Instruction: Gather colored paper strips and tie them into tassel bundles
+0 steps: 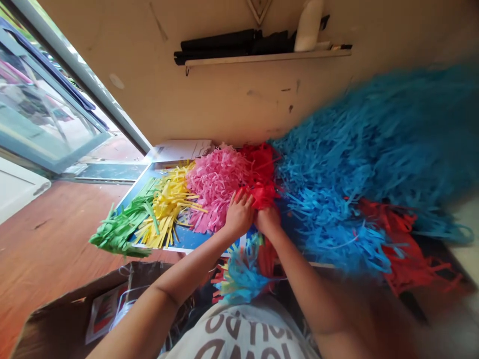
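Note:
My left hand is at the edge between a pink heap of shredded strips and a bunch of red strips, its fingers bent over the red strips. Close beside it, my right hand is closed on the same red bunch, which partly hides its fingertips. More red strips lie just behind. A multicoloured bunch of strips, mostly light blue, hangs at the table edge below my wrists, in front of my shirt.
Yellow strips and green strips lie on the left of the blue table. A large blue heap fills the right, with red strips beside it. A cardboard box stands below left; a wall shelf hangs above.

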`<state>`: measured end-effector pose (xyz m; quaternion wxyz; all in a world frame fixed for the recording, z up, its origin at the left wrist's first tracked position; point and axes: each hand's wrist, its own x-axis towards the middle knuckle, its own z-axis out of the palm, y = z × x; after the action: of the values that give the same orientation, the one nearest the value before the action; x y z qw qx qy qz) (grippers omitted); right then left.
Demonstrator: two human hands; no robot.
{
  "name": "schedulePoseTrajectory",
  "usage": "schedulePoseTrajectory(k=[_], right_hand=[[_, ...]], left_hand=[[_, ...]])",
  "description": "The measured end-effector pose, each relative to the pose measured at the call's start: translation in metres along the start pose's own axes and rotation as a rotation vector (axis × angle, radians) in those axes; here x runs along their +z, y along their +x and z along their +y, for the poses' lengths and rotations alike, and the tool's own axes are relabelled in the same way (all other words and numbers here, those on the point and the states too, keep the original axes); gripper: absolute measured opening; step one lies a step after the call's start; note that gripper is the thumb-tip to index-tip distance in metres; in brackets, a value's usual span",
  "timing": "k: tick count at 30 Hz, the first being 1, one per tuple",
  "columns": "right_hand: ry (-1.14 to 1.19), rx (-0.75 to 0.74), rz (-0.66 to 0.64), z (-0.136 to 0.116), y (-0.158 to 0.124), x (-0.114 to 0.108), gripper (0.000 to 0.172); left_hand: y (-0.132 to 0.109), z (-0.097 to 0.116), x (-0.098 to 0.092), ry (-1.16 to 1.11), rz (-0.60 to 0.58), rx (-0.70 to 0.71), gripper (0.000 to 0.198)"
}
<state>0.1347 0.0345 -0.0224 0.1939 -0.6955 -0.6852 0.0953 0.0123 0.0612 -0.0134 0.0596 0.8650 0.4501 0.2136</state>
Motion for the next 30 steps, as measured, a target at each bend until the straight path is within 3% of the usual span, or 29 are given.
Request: schedulePoseTrajectory(k=[5, 7, 8, 10, 11, 12, 13, 15, 17, 19, 21, 24, 26, 28, 30], right_hand=[[-0.189, 0.292, 0.042, 0.089, -0.048, -0.049, 0.034], [-0.268, 0.359, 0.135, 0.123, -0.076, -0.073, 0.033], [-0.307, 0.403, 0.259, 0.133, -0.088, -0.082, 0.035], [-0.28, 0.424, 0.538, 0.132, -0.103, -0.091, 0.04], [-0.194, 0.379, 0.605, 0.121, -0.104, -0.088, 0.042], [-0.067, 0.292, 0.586, 0.106, -0.103, -0.08, 0.043], [0.082, 0.166, 0.46, 0.088, -0.097, -0.068, 0.044], [0.266, -0.102, 0.065, 0.055, -0.077, -0.04, 0.048], [0.27, -0.147, -0.176, 0.039, -0.054, -0.016, 0.052], [0.147, -0.032, -0.23, 0.046, -0.037, -0.006, 0.053], [-0.039, 0.157, -0.127, 0.068, -0.035, -0.009, 0.055], [-0.252, 0.444, 0.184, 0.102, -0.052, -0.032, 0.054], [-0.295, 0.499, 0.378, 0.109, -0.067, -0.045, 0.045], [-0.257, 0.294, 0.382, 0.103, -0.077, -0.049, 0.037], [-0.158, -0.046, 0.186, 0.092, -0.078, -0.042, 0.041]], left_hand=[[-0.01, 0.013, 0.034, 0.158, -0.104, 0.231, 0.038], [-0.015, 0.02, 0.049, 0.159, -0.186, 0.288, 0.042], [-0.017, 0.024, 0.055, 0.151, -0.224, 0.303, 0.044], [-0.021, 0.029, 0.064, 0.126, -0.278, 0.309, 0.046], [-0.023, 0.032, 0.066, 0.114, -0.29, 0.305, 0.046], [-0.025, 0.033, 0.068, 0.101, -0.293, 0.302, 0.046], [-0.026, 0.035, 0.07, 0.087, -0.289, 0.298, 0.046], [-0.029, 0.037, 0.071, 0.061, -0.289, 0.292, 0.047], [-0.032, 0.039, 0.071, 0.054, -0.309, 0.274, 0.049], [-0.035, 0.041, 0.07, 0.068, -0.319, 0.243, 0.047], [-0.037, 0.043, 0.067, 0.083, -0.299, 0.213, 0.045], [-0.038, 0.046, 0.061, 0.091, -0.288, 0.199, 0.047], [-0.036, 0.048, 0.057, 0.098, -0.305, 0.192, 0.048], [-0.034, 0.049, 0.055, 0.104, -0.308, 0.176, 0.048], [-0.033, 0.05, 0.055, 0.107, -0.291, 0.177, 0.046]])
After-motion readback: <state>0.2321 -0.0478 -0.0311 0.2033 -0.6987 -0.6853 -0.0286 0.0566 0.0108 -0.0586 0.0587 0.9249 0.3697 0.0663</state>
